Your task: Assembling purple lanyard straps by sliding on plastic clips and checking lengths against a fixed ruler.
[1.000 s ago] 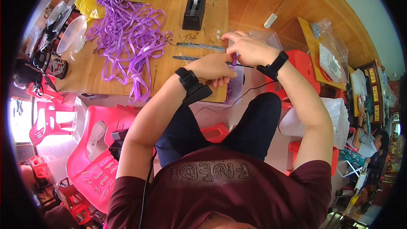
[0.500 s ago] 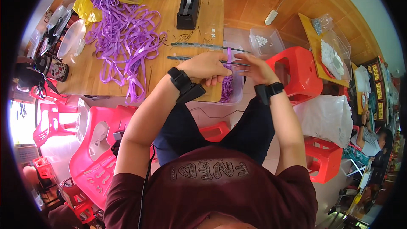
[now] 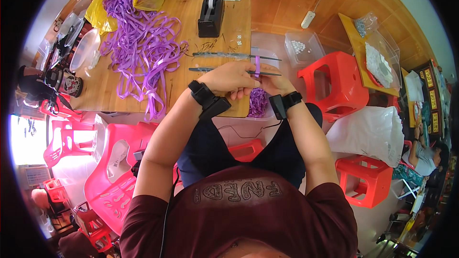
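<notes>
Two thin dark rods (image 3: 224,55) are taped to the wooden table and stick out past its right edge. A purple ribbon (image 3: 257,64) is looped around their free ends. My left hand (image 3: 229,77) lies over the nearer rod, its fingers curled and the tips closed at the ribbon's lower end. My right hand (image 3: 277,85) meets it there from the right, fingers bent together at the ribbon; its fingertips are partly hidden. Below the hands, a clear plastic bin holds a heap of short purple ribbon pieces (image 3: 258,102).
On the wooden table (image 3: 191,24) lie a tangle of long purple ribbon (image 3: 143,43), a yellow bag (image 3: 101,16) and a black tape dispenser (image 3: 211,15). A clear box (image 3: 303,50) with white pieces stands beyond the bin. Red stools (image 3: 334,79) and a white sack (image 3: 366,131) are on the right.
My right hand has moved left and closed in at the ribbon beside my left hand; its fingers were spread before. My left hand has barely moved.
</notes>
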Demonstrator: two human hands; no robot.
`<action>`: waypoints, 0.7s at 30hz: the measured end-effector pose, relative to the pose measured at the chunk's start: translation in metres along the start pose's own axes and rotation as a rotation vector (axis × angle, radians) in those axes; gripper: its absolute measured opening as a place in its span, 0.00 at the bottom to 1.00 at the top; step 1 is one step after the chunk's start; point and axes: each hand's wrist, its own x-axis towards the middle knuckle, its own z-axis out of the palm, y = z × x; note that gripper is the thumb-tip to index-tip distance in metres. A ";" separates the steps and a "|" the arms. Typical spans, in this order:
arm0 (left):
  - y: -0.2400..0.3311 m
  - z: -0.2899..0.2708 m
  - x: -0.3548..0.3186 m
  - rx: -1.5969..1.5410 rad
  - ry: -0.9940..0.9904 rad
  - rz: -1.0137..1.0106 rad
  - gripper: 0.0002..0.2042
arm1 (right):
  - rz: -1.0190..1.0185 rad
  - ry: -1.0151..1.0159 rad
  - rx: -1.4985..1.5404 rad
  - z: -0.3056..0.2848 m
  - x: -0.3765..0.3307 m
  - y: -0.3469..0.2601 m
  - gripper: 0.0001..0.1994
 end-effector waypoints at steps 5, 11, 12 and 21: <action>0.004 0.003 -0.005 -0.006 0.023 0.023 0.17 | -0.001 -0.046 -0.020 0.015 0.001 -0.009 0.17; 0.005 0.002 -0.006 -0.001 0.011 -0.013 0.25 | -0.060 0.099 0.046 0.024 -0.006 -0.003 0.15; 0.004 0.001 -0.005 -0.014 -0.005 -0.008 0.25 | -0.117 0.086 0.127 0.029 -0.008 -0.003 0.15; 0.003 0.003 -0.005 -0.013 0.022 -0.023 0.28 | 0.004 -0.313 0.260 0.022 0.003 -0.025 0.17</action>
